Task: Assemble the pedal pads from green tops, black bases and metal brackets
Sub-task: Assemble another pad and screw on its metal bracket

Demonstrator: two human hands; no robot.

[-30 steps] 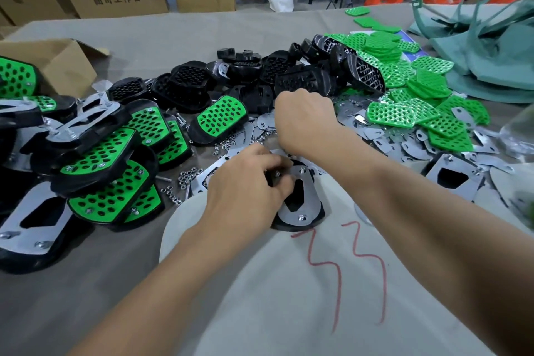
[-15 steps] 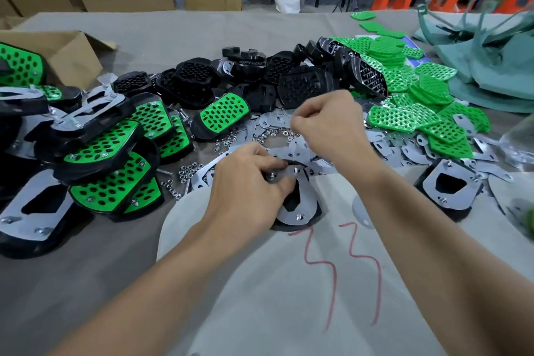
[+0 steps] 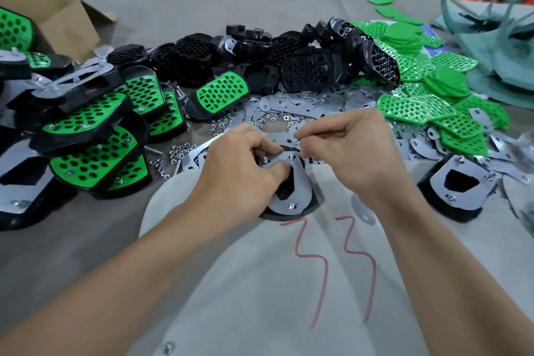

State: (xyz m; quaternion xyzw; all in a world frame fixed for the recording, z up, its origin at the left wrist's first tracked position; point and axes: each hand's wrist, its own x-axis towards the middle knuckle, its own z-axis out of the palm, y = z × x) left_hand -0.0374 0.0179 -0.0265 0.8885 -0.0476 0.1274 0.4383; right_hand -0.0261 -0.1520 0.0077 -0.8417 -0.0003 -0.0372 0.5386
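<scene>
Head camera view, looking down at a cloth-covered table (image 3: 179, 23) where two bare hands work on one pedal pad (image 3: 291, 196). This pad lies bracket side up, at the far edge of a pale cloth marked with red squiggles (image 3: 332, 254). The left hand (image 3: 239, 170) grips the pad's metal bracket (image 3: 297, 191), thumb and fingers curled over its far end. The right hand (image 3: 349, 147) hovers just beyond the pad, thumb and forefinger pinched together; what they pinch is too small to make out. Behind the pad lie loose flat brackets (image 3: 303, 107) and scattered nuts (image 3: 177, 150). Left of the pad sits a heap of finished pads with green tops (image 3: 86, 124). Further behind it is a pile of black bases (image 3: 306, 66). Right of the pad, loose green tops (image 3: 424, 89) are heaped, and another bracketed pad (image 3: 450, 188) rests nearby.
</scene>
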